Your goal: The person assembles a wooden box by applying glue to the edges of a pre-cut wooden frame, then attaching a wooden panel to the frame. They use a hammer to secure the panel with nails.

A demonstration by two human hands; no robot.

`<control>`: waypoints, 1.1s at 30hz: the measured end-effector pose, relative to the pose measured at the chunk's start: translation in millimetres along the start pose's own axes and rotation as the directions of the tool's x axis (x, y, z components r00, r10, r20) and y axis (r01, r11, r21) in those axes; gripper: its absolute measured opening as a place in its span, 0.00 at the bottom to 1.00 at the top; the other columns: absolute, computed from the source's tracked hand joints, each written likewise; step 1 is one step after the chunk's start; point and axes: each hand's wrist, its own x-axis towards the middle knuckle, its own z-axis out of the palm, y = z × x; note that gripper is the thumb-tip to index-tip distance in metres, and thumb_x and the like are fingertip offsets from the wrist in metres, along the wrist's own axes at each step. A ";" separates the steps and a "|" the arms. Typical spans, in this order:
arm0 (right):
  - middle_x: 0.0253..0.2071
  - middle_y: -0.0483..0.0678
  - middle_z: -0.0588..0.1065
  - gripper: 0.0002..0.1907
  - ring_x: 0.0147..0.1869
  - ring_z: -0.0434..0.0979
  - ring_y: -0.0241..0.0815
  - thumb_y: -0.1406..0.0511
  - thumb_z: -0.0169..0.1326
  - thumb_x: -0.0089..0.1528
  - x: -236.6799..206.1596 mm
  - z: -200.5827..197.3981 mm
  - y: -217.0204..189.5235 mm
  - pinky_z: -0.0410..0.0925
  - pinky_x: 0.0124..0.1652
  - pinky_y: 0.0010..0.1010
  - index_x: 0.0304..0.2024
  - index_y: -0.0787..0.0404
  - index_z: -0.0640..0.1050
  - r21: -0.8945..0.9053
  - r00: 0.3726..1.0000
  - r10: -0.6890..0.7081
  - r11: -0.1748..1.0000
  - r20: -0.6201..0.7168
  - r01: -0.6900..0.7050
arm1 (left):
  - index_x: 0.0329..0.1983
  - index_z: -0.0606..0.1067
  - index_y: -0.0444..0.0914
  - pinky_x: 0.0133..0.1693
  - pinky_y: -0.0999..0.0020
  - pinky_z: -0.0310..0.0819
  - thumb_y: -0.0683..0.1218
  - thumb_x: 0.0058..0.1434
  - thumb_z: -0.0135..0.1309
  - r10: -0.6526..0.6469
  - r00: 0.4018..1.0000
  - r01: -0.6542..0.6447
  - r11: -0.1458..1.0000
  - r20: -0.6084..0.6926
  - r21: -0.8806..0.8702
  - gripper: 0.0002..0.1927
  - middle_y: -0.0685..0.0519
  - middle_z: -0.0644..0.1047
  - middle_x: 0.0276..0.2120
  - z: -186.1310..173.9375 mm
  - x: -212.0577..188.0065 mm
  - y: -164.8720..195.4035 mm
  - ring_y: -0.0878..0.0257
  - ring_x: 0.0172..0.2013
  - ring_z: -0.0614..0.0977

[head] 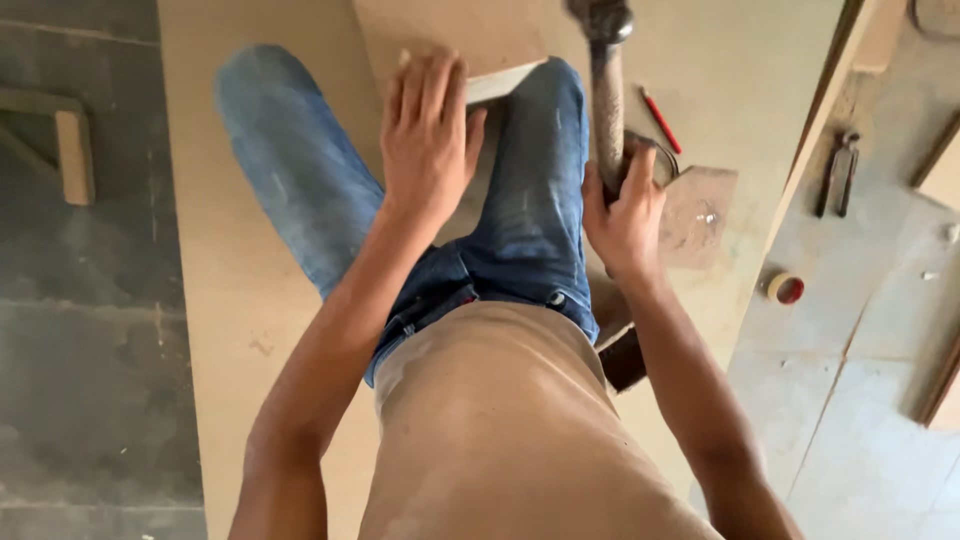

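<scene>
Two hands are busy as we sit on a big flat board. Our left hand lies flat with its fingers spread a little, pressing on a smaller wooden panel that rests between our knees. Our right hand is wrapped tight around the handle of a hammer, and its dark metal head is up near the top edge. We think it is best to keep the panel pinned firmly, keep fingers away from where the head lands, and swing straight. Both boards look smooth, pale brown and dusty. A thin red pencil lies on the board near the hammer, and a small roll of tape sits on the grey floor.
</scene>
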 end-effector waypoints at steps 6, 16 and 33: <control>0.25 0.58 0.76 0.15 0.26 0.78 0.55 0.61 0.61 0.66 8.2 38.5 101.9 0.70 0.31 0.42 0.39 0.68 0.76 -0.118 0.913 0.388 0.908 -0.125 -0.402 | 0.69 0.63 0.24 0.71 0.45 0.54 0.62 0.63 0.66 -0.067 0.996 0.068 0.998 -0.050 0.006 0.48 0.33 0.64 0.68 40.6 58.3 16.7 0.38 0.69 0.64; 0.42 0.62 0.79 0.23 0.48 0.78 0.65 0.52 0.62 0.58 -0.9 109.5 213.8 0.69 0.47 0.54 0.42 0.65 0.77 -0.310 0.767 0.633 0.712 -0.106 -0.631 | 0.64 0.67 0.23 0.70 0.44 0.54 0.66 0.64 0.62 -0.156 0.985 0.160 0.986 -0.066 0.047 0.45 0.33 0.68 0.63 50.2 71.8 25.3 0.36 0.66 0.66; 0.44 0.51 0.80 0.10 0.43 0.78 0.42 0.65 0.56 0.73 54.1 81.8 198.6 0.73 0.45 0.35 0.54 0.63 0.75 0.072 0.956 0.230 0.973 -0.182 -0.221 | 0.61 0.70 0.23 0.70 0.43 0.54 0.62 0.66 0.65 -0.128 0.984 0.124 0.991 -0.122 -0.041 0.39 0.32 0.69 0.61 44.0 55.9 12.0 0.37 0.64 0.69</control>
